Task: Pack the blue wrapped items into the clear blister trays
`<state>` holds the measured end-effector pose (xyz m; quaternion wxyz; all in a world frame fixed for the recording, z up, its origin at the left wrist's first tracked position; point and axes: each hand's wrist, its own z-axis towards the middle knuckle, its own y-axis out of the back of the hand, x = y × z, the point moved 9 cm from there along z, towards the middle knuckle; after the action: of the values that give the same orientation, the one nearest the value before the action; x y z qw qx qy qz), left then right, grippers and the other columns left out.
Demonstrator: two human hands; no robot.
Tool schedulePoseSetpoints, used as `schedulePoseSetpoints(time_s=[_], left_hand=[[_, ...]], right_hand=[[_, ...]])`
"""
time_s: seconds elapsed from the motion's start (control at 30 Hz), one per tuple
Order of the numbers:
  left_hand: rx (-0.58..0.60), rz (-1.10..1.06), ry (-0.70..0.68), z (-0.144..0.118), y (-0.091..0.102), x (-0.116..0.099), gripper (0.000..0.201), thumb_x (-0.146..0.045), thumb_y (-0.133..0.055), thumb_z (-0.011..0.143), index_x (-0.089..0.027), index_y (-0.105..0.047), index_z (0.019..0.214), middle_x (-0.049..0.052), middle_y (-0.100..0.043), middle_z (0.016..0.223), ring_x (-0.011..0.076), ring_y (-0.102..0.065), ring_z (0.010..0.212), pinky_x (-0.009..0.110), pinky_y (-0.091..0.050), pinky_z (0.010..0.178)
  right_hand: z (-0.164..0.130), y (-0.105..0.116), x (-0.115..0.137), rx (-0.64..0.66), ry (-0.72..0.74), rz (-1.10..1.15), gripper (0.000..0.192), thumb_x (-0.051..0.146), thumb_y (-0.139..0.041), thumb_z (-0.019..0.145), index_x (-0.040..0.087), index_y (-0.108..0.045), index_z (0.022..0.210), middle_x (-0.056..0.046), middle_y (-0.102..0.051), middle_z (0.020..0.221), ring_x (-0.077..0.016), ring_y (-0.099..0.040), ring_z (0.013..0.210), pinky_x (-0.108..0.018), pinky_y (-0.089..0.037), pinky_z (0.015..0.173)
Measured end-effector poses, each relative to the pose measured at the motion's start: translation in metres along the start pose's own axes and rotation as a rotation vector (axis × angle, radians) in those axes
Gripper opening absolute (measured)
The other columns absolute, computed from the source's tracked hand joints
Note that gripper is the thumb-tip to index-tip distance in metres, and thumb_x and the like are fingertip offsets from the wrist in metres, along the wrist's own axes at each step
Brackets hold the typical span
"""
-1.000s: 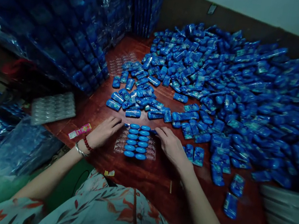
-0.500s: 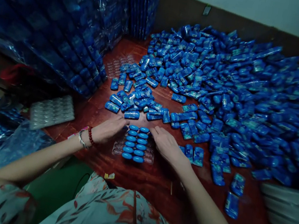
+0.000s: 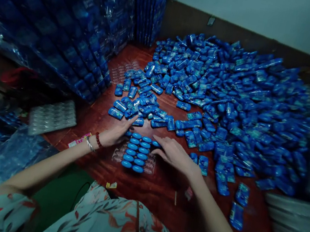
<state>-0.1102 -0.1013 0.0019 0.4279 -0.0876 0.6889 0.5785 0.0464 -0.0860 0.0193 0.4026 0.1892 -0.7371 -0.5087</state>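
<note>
In front of me lies a clear plastic tray with rows of moulded pockets. Two middle columns of it hold glossy blue capsule-shaped pieces. My left hand is at the tray's upper left corner, one finger stretched forward and the others partly hidden; a bit of blue shows beside its fingertips. On the opposite side, my right hand has its fingertips at a blue piece in the top row, the thumb held apart below. Pockets in the lower outer columns show bare plastic.
A big heap of small blue packs covers the table's back and right. A looser cluster of packs lies just beyond the tray. Wrapped blue stacks rise at left. Moulded trays sit at left, with more stacked trays at right.
Blue pieces now show in the tray's top row beside both hands. My right thumb has spread away from its fingers, and a left finger points forward. The view has shifted slightly.
</note>
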Motion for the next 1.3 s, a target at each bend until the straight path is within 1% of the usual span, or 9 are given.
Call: schedulePoseSetpoints(time_s=[0.13, 0.27, 0.43, 0.57, 0.67, 0.8, 0.93, 1.1, 1.3], left_hand=[[0.112, -0.127, -0.104, 0.003, 0.018, -0.001, 0.060, -0.031, -0.056, 0.082, -0.022, -0.033, 0.137, 0.011, -0.043, 0.136, 0.0236, -0.042, 0.124, 0.037, -0.038, 0.101], [0.027, 0.053, -0.011, 0.038, 0.026, 0.018, 0.034, -0.031, -0.046, 0.089, -0.014, -0.053, 0.118, 0.012, -0.057, 0.115, 0.0220, -0.054, 0.106, 0.036, -0.043, 0.093], [0.123, 0.575, -0.019, 0.074, -0.011, 0.020, 0.027, -0.021, -0.048, 0.086, -0.010, -0.057, 0.109, 0.016, -0.058, 0.107, 0.0264, -0.054, 0.099, 0.038, -0.045, 0.082], [0.147, 0.526, -0.010, 0.072, -0.010, 0.028, 0.034, -0.014, -0.038, 0.088, -0.014, -0.050, 0.120, 0.013, -0.061, 0.106, 0.0226, -0.058, 0.095, 0.034, -0.047, 0.078], [-0.015, 0.237, 0.022, 0.046, 0.020, 0.035, 0.033, -0.023, -0.045, 0.088, -0.017, -0.049, 0.121, 0.009, -0.062, 0.109, 0.0195, -0.060, 0.095, 0.031, -0.047, 0.082], [-0.513, -0.010, 0.189, -0.037, 0.059, 0.038, 0.023, -0.030, -0.050, 0.086, -0.018, -0.058, 0.105, 0.005, -0.063, 0.098, 0.0177, -0.059, 0.092, 0.031, -0.047, 0.084], [-0.740, 0.003, 0.254, -0.105, 0.034, 0.006, 0.015, -0.028, -0.060, 0.080, -0.019, -0.062, 0.092, 0.004, -0.062, 0.092, 0.0169, -0.058, 0.087, 0.030, -0.048, 0.079], [-0.729, 0.092, 0.157, -0.103, -0.003, -0.021, 0.022, -0.016, -0.047, 0.087, -0.021, -0.058, 0.106, 0.004, -0.063, 0.092, 0.0145, -0.059, 0.083, 0.028, -0.051, 0.074], [-0.426, 0.288, 0.031, -0.079, -0.015, -0.016, 0.039, -0.010, -0.034, 0.089, -0.023, -0.046, 0.124, 0.009, -0.059, 0.101, 0.0168, -0.058, 0.091, 0.029, -0.051, 0.077]], right_hand=[[0.014, 0.019, -0.025, -0.157, 0.020, 0.084, 0.033, 0.020, -0.035, 0.093, 0.021, -0.055, 0.119, -0.006, -0.062, 0.111, -0.0185, -0.055, 0.101, -0.032, -0.042, 0.087], [0.054, 0.006, -0.035, -0.162, -0.067, -0.231, 0.041, 0.010, -0.033, 0.088, 0.017, -0.050, 0.125, -0.013, -0.055, 0.122, -0.0248, -0.050, 0.104, -0.039, -0.039, 0.086], [0.073, -0.016, -0.030, -0.117, -0.115, -0.461, 0.045, 0.012, -0.026, 0.090, 0.016, -0.043, 0.130, -0.018, -0.051, 0.122, -0.0282, -0.051, 0.099, -0.038, -0.041, 0.076], [0.054, -0.017, -0.038, -0.086, -0.143, -0.491, 0.044, 0.010, -0.025, 0.089, 0.018, -0.048, 0.125, -0.018, -0.049, 0.124, -0.0262, -0.053, 0.094, -0.034, -0.043, 0.068], [0.024, -0.007, -0.046, -0.157, -0.164, -0.408, 0.037, 0.014, -0.032, 0.090, 0.021, -0.052, 0.121, -0.015, -0.050, 0.122, -0.0240, -0.054, 0.095, -0.030, -0.045, 0.064], [-0.048, 0.016, -0.040, -0.628, -0.191, -0.053, 0.025, 0.028, -0.046, 0.089, 0.022, -0.058, 0.111, -0.010, -0.053, 0.114, -0.0202, -0.056, 0.096, -0.029, -0.048, 0.072], [-0.104, -0.002, -0.025, -0.934, -0.231, 0.321, 0.021, 0.020, -0.055, 0.084, 0.023, -0.060, 0.104, -0.004, -0.062, 0.094, -0.0169, -0.059, 0.087, -0.032, -0.049, 0.080], [-0.084, -0.028, -0.002, -0.852, -0.081, 0.374, 0.023, 0.017, -0.050, 0.087, 0.023, -0.060, 0.107, -0.005, -0.065, 0.097, -0.0174, -0.061, 0.090, -0.033, -0.051, 0.081], [-0.052, -0.038, 0.006, -0.436, -0.047, 0.082, 0.038, 0.013, -0.032, 0.090, 0.020, -0.052, 0.121, -0.010, -0.063, 0.105, -0.0205, -0.058, 0.097, -0.038, -0.048, 0.087]])
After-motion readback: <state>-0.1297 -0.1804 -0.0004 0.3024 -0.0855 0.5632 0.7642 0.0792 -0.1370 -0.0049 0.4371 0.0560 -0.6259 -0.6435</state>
